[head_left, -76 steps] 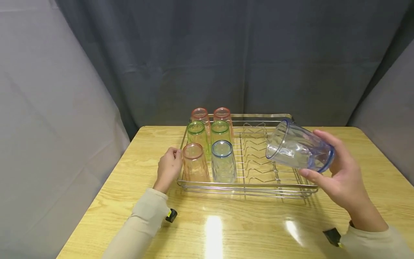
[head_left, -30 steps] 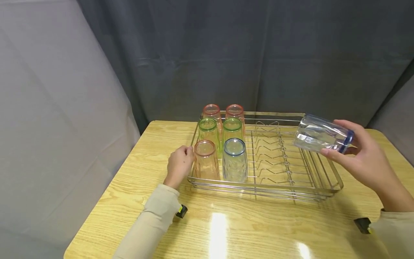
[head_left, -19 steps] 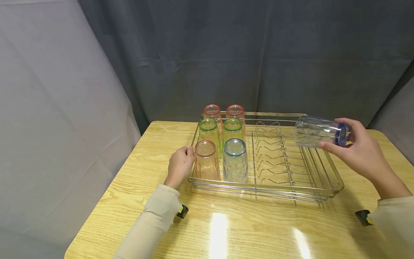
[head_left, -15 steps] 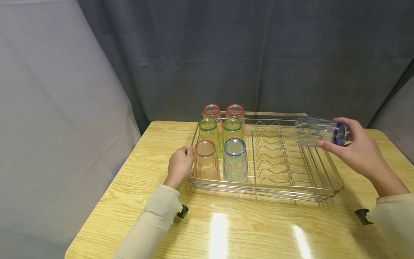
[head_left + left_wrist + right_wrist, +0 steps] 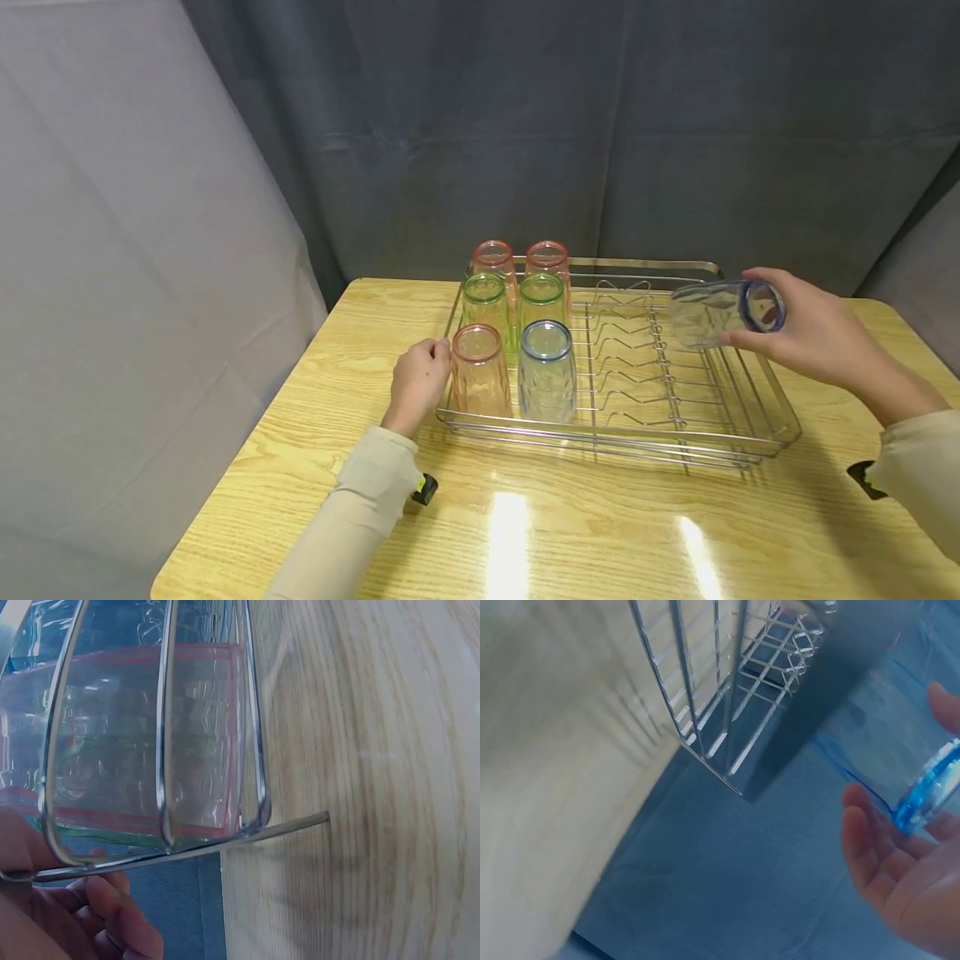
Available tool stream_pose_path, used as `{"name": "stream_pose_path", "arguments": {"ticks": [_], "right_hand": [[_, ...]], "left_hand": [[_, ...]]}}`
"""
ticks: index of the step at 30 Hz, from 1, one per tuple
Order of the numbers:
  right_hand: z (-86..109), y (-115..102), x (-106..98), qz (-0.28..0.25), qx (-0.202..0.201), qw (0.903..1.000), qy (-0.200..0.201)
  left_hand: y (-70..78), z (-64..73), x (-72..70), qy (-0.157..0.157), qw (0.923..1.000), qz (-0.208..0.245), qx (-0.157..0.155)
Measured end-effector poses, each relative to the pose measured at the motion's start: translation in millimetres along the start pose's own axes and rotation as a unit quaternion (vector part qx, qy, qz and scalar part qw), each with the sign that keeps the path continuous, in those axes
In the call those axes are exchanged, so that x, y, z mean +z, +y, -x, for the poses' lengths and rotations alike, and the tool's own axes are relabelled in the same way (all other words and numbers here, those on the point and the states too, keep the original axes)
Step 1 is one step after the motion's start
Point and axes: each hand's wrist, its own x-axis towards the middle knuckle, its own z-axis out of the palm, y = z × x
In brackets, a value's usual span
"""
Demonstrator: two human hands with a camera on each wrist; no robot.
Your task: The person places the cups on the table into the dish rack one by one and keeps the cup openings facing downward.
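A clear tumbler with a blue base [image 5: 708, 315] is held nearly sideways by my right hand [image 5: 806, 329], over the right part of the wire dish rack [image 5: 622, 432]. Thumb and fingers grip it near the base, which faces toward me; its mouth points left. In the right wrist view the tumbler [image 5: 889, 739] lies between thumb and curled fingers. My left hand [image 5: 420, 375] grips the rack's left side. The left wrist view shows its fingers [image 5: 109, 907] curled by the rack's wire, close to a pinkish tumbler [image 5: 142, 735].
On the rack's left half, tumblers stand upside down in two columns: red ones [image 5: 547, 257] at the back, green ones [image 5: 542, 292] in the middle, an orange one [image 5: 480, 375] and a blue one [image 5: 547, 375] in front. Grey curtains [image 5: 450, 167] surround the wooden table [image 5: 585, 525].
My right hand has moved left with the blue tumbler and turned it, so its base faces me more. The left hand stays on the rack. The head view shifted earlier.
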Motion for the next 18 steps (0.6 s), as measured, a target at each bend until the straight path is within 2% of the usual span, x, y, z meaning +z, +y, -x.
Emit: {"name": "stream_pose_path", "arguments": {"ticks": [6,12,18], "right_hand": [[-15.9,-5.3,-5.1,0.060,-0.029,0.9961,-0.057],[-26.5,-4.8,-2.4,0.082,-0.034,0.9916,-0.094],[-32.5,-4.1,0.5,0.097,-0.031,0.9883,-0.113]], "left_hand": [[0.2,1.2,-1.0,-0.003,1.0000,0.007,-0.001],[0.3,1.8,-1.5,-0.002,0.9999,0.015,0.001],[0.3,1.7,-1.3,-0.004,0.9997,0.023,-0.005]]}}
